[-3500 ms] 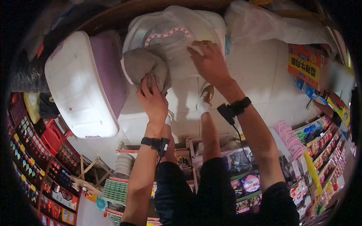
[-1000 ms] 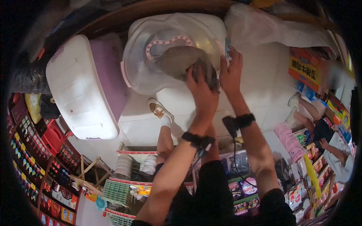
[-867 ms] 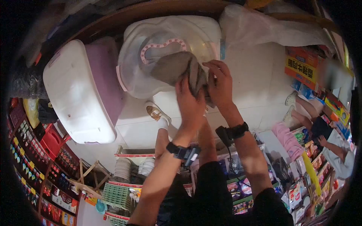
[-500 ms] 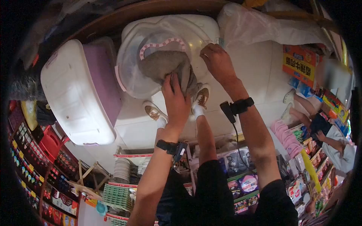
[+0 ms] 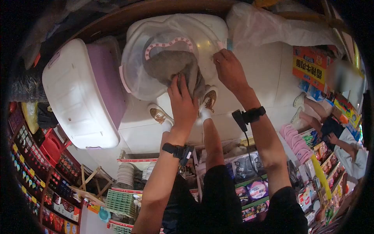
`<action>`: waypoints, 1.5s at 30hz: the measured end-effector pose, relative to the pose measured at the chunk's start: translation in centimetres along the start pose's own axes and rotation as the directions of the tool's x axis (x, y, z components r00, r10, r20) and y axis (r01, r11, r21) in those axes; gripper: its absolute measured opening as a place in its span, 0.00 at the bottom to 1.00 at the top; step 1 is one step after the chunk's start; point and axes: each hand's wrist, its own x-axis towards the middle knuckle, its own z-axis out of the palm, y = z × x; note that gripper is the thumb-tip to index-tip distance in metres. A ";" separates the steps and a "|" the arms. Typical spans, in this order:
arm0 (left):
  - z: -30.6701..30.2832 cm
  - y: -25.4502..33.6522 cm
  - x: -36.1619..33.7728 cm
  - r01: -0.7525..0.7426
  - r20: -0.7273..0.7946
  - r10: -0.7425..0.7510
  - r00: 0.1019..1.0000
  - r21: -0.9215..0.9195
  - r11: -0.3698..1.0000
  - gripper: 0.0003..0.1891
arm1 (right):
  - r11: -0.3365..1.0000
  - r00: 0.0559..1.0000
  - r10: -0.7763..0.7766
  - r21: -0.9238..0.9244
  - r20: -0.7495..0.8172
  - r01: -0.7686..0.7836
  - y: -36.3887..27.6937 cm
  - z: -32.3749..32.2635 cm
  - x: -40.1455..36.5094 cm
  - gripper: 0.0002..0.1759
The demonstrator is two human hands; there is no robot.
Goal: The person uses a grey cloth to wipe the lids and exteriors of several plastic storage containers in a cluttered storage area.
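Observation:
My left hand (image 5: 182, 102) is closed on a crumpled grey cloth (image 5: 169, 64), its fingers pressed into the folds. The cloth lies on a large translucent plastic lid (image 5: 134, 84) with a pink patterned band (image 5: 171, 44) and pink latches. Below the lid a white box (image 5: 214, 24) shows at the back. My right hand (image 5: 230, 69) is at the lid's right edge, fingers curled together. Whatever is between those fingertips, if anything, I cannot make out. Both wrists wear black straps.
A white and purple storage box (image 5: 80, 97) lies to the left. My shoes (image 5: 209, 98) stand just in front of the lid. A plastic-wrapped bundle (image 5: 272, 27) and an orange carton (image 5: 308, 66) are at the right. Another person (image 5: 346, 150) is by shelves of goods.
My right hand has shifted slightly right and down, staying near the lid's edge. My left hand and the cloth hold nearly the same place.

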 end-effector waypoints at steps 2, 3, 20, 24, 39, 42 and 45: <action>0.0 0.0 0.0 0.017 0.014 -0.017 1.000 -0.021 1.000 0.44 | 0.991 0.993 0.082 0.112 -0.086 -0.073 0.5 0.2 -1.4 0.07; 0.0 -0.1 -0.1 0.036 0.028 -0.035 0.999 -0.040 0.999 0.44 | 0.991 0.993 0.082 0.113 -0.087 -0.072 0.4 0.1 -1.7 0.07; 0.4 0.1 -0.1 -0.053 -0.016 0.054 0.998 0.042 0.998 0.45 | 0.607 0.667 0.739 -0.528 0.098 -0.594 17.3 2.1 -12.4 0.14; 0.4 0.3 0.1 -0.034 -0.017 0.034 0.999 0.028 0.999 0.45 | 0.649 0.619 0.750 -0.445 0.235 -0.617 13.6 -0.9 -14.3 0.13; 0.6 0.6 -0.1 -0.026 -0.014 0.027 1.000 0.045 0.999 0.46 | 0.914 0.851 0.257 -0.402 0.458 -0.060 3.4 -5.8 -6.1 0.12; 0.8 1.3 0.1 0.069 -0.016 -0.068 0.998 0.039 0.997 0.44 | 0.857 0.750 0.462 -0.455 0.473 -0.242 4.0 -5.6 -7.2 0.12; 1.8 2.8 0.5 0.095 -0.102 -0.106 0.989 -0.109 0.989 0.40 | 0.989 0.989 0.137 0.041 0.051 -0.139 -1.0 -4.7 -6.8 0.13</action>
